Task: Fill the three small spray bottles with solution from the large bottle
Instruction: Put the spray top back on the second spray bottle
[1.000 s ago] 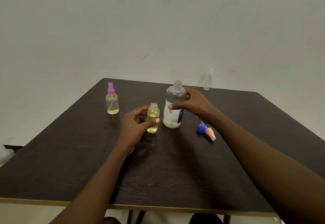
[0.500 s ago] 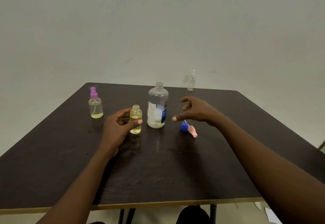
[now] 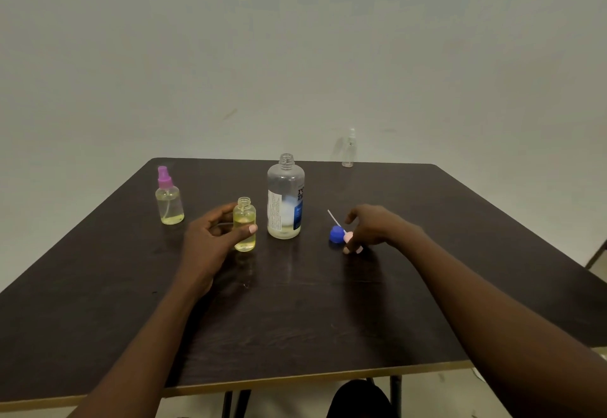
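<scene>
My left hand (image 3: 210, 240) grips an uncapped small bottle (image 3: 244, 220) holding yellowish liquid, upright on the dark table (image 3: 295, 312). Just right of it stands the large clear bottle (image 3: 285, 197), uncapped, with a little liquid at its bottom. My right hand (image 3: 371, 229) is down on the pink spray head (image 3: 348, 237), fingers curled round it; its white dip tube (image 3: 334, 217) sticks up to the left. A blue cap (image 3: 336, 233) lies against the spray head. A filled small bottle with a purple sprayer (image 3: 168, 197) stands at the left. A clear empty spray bottle (image 3: 350, 150) stands at the far edge.
A pale wall rises right behind the table's far edge. The table's near edge (image 3: 295, 380) has a light trim. Table legs and a dark shape show below the front edge.
My right hand let go of the large bottle, moved right and down, and closed on the pink spray head. My left hand kept its hold on the small bottle. The camera view shifted.
</scene>
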